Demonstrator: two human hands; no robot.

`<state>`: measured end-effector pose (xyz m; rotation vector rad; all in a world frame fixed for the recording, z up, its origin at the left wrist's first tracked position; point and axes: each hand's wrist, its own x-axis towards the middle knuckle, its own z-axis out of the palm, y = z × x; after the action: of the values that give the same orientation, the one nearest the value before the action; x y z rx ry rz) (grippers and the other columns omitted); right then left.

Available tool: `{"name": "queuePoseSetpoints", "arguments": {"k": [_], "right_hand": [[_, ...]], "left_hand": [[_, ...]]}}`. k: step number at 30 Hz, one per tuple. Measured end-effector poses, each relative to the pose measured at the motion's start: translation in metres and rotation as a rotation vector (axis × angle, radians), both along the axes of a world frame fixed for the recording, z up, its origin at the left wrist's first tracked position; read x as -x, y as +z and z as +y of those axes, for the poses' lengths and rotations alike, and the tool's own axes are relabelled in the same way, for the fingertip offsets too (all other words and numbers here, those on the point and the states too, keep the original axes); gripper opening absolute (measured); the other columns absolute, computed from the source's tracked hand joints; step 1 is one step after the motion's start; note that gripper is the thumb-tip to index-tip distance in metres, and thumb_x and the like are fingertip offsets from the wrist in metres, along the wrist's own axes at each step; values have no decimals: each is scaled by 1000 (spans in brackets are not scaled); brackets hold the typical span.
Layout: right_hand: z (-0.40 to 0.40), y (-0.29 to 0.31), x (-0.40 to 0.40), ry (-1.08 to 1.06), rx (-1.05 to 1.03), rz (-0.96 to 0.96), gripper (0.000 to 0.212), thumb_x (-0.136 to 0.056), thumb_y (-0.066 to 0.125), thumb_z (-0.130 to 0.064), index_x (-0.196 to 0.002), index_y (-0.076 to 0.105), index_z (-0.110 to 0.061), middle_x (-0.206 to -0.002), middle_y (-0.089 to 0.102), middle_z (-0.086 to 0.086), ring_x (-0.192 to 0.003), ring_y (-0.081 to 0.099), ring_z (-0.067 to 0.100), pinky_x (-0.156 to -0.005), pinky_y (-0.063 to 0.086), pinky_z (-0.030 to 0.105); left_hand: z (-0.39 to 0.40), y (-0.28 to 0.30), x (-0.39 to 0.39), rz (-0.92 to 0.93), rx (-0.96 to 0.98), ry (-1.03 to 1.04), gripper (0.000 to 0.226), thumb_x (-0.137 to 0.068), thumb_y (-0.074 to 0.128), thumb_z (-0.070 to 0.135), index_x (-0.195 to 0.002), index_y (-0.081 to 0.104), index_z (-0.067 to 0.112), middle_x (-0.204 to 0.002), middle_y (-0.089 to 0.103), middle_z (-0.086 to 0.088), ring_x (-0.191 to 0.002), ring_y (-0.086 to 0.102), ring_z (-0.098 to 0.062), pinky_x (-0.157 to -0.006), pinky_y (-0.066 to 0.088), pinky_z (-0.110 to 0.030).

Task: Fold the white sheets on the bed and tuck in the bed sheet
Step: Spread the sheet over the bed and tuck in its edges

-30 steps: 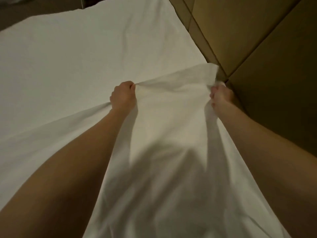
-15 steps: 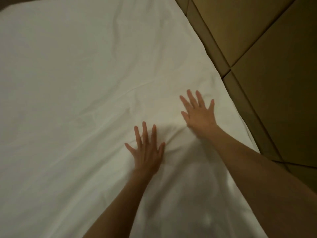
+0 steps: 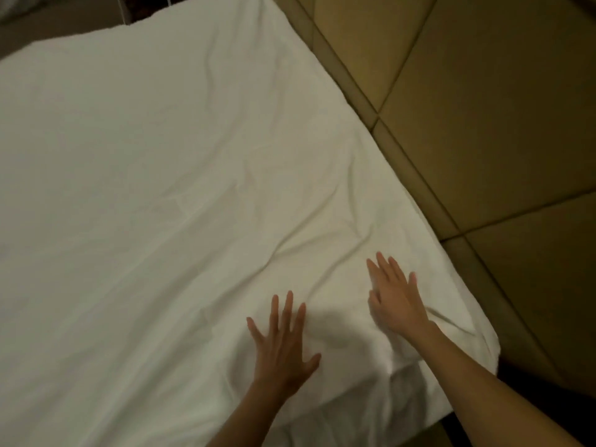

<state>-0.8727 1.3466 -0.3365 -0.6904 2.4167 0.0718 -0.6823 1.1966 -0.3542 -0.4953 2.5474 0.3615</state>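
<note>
Dim, warm light; soft blur

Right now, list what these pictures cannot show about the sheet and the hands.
- Head view: the sheet runs off the left and bottom edges, so its full extent is unseen.
- Whether the near corner is tucked in: the cloth hangs over into dark shadow.
- What lies under the sheet: the cloth covers it.
- The palms of the left hand and right hand: they face down on the sheet.
- The top left corner is dark and blurred.
</note>
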Motion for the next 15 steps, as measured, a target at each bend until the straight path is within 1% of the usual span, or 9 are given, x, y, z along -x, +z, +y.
{"name": "queuePoseSetpoints", "arguments": {"k": [2, 5, 6, 8, 9, 11, 12, 14, 15], "right_hand": [[27, 3, -14, 10, -54, 34, 57, -100, 28, -27, -153, 5, -24, -161, -5, -1, -148, -3, 19, -117, 4, 49], [45, 6, -23, 40, -123, 63, 53, -102, 24, -29, -153, 9, -23, -161, 0, -1, -148, -2, 20, -117, 2, 50], [47, 6, -24, 56, -143, 68, 52, -102, 24, -30, -152, 11, -23, -161, 0, -1, -148, -2, 21, -116, 1, 52], [52, 7, -24, 79, -143, 73, 51, -102, 27, -29, -151, 15, -22, -161, 2, 0, -148, -2, 22, -116, -1, 53], [56, 7, -22, 55, -98, 93, 50, -101, 29, -28, -150, 19, -22, -161, 5, 0, -148, -1, 22, -116, 0, 52], [68, 13, -17, -122, 98, 201, 49, -99, 40, -23, -146, 29, -21, -158, 16, 2, -147, 10, 20, -117, 6, 49], [77, 16, -14, -268, 222, 271, 49, -95, 48, -21, -143, 35, -19, -154, 25, 3, -143, 20, 21, -116, 15, 47], [98, 21, -14, -665, 420, 322, 50, -89, 59, -19, -136, 42, -13, -143, 39, 7, -132, 36, 24, -107, 34, 42], [108, 21, -16, -874, 477, 270, 50, -87, 63, -20, -133, 44, -12, -138, 43, 8, -127, 41, 26, -103, 39, 42]], "left_hand": [[21, 9, -5, 13, -25, -115, 93, -59, 43, 71, -137, 43, 20, -152, 32, -10, -137, 29, -35, -84, 36, -77], [45, 14, -1, -13, -11, -273, 101, -61, 57, 70, -148, 31, 25, -158, 13, -10, -144, 17, -38, -92, 22, -79], [50, 14, 2, -34, -9, -287, 105, -57, 63, 71, -146, 35, 24, -158, 18, -12, -143, 22, -38, -92, 23, -78], [64, 18, 9, -24, -17, -298, 109, -44, 72, 70, -138, 49, 20, -151, 36, -14, -135, 39, -39, -87, 32, -77], [70, 17, 12, -1, -12, -306, 110, -45, 74, 69, -139, 48, 19, -151, 36, -14, -135, 38, -39, -88, 31, -77], [83, 17, 21, 2, 30, -329, 98, -67, 68, 59, -147, 29, 17, -156, 20, -13, -142, 22, -38, -99, 19, -74], [90, 17, 24, -16, 70, -341, 84, -78, 61, 49, -146, 25, 15, -154, 19, -13, -141, 19, -36, -103, 16, -70], [98, 18, 31, -5, 143, -297, 52, -84, 52, 30, -130, 34, 13, -137, 34, -10, -126, 31, -32, -102, 26, -57], [101, 19, 33, -16, 160, -278, 41, -85, 49, 24, -122, 39, 13, -127, 41, -9, -118, 36, -30, -98, 30, -51]]}}
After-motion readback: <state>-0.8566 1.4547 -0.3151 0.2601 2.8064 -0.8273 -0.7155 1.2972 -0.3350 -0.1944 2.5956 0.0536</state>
